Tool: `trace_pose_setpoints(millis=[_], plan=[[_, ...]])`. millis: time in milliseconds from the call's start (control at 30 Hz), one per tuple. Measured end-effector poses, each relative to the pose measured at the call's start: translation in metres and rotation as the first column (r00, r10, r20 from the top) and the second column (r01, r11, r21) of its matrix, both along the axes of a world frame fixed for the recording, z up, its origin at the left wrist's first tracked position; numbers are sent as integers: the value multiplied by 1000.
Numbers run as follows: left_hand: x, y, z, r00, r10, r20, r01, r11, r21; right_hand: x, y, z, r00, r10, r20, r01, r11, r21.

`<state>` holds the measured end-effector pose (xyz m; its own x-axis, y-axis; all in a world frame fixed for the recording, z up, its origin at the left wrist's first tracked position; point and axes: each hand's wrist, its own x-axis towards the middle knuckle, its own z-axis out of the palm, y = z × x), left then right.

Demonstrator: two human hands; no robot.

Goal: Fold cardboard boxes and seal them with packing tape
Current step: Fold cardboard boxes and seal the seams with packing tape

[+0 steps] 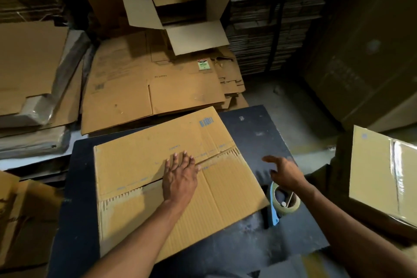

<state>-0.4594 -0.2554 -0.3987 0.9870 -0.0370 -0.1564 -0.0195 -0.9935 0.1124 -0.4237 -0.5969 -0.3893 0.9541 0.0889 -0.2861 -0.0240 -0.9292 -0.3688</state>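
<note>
A brown cardboard box (144, 160) stands on the dark work table (259, 131) with its two flaps folded shut and meeting along a slanting seam. My left hand (179, 176) presses flat on that seam, fingers straight. My right hand (285, 170) hovers to the right of the box, fingers loosely spread and holding nothing. Just below it a roll of clear packing tape (286, 201) in a blue dispenser lies on the table by the box's right corner.
Flattened boxes (140, 88) lie stacked beyond the table, with an open box (180, 13) behind them. A taped box (383, 171) stands at the right. Wrapped cardboard bundles (33, 97) sit at the left, and tall cardboard stacks (270, 18) line the back.
</note>
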Motion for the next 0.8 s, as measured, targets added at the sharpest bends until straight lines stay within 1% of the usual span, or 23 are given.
trace_pose_setpoints(millis=[33,67,100,133,200,233,267,333,400,467,500,533,567,600,633,667,700,733,800], plan=[[0,-1,-1,1000,15,15,-15,1000,-18,1,-8,-1,986,136,-98,-146,983,-107],[-1,-2,0,999,33,41,-31,999,-38,4,-14,-5,947,262,-184,-293,941,-168],[-3,-3,3,997,48,68,-44,997,-57,4,-15,-6,895,353,-272,-414,886,-211],[-4,-3,4,993,61,98,-54,996,-70,5,-16,-10,841,421,-339,-512,822,-250],[-5,-3,3,986,95,135,-82,992,-94,4,-13,-18,778,481,-404,-612,723,-319],[-7,-3,2,983,116,143,-100,988,-115,1,-12,-22,774,481,-410,-619,711,-333],[-5,-3,3,979,130,156,-106,983,-150,2,-12,-25,786,486,-382,-609,716,-341],[-4,-4,3,977,141,159,-111,976,-187,3,-20,-26,829,452,-329,-547,778,-310],[-6,-7,5,982,133,130,-110,979,-172,9,-40,-24,875,398,-276,-471,833,-290],[-7,-10,6,985,140,105,-124,982,-139,18,-62,-7,948,280,-150,-313,909,-275],[-7,-14,9,986,144,85,-133,984,-119,25,-72,10,982,177,-63,-187,955,-229],[-6,-22,13,988,142,58,-136,986,-99,32,-76,33,998,56,31,-51,989,-139],[-5,-32,17,991,130,32,-127,989,-76,40,-78,56,992,-71,104,74,997,-23],[-3,-44,19,994,110,0,-110,993,-51,49,-73,81,971,-195,135,177,975,135],[-4,-57,21,995,92,-30,-93,995,-32,56,-63,103,949,-297,103,253,917,308],[-3,-71,22,996,75,-40,-76,997,-27,60,-49,123,940,-341,15,293,831,473],[-1,-83,20,997,47,-53,-50,998,-44,62,-29,140,941,-331,-76,310,744,592],[1,-93,19,999,5,-46,-8,998,-70,63,-8,152,950,-285,-131,300,703,645],[3,-101,29,998,-70,5,70,989,-128,59,36,163,972,-161,-171,234,708,667]])
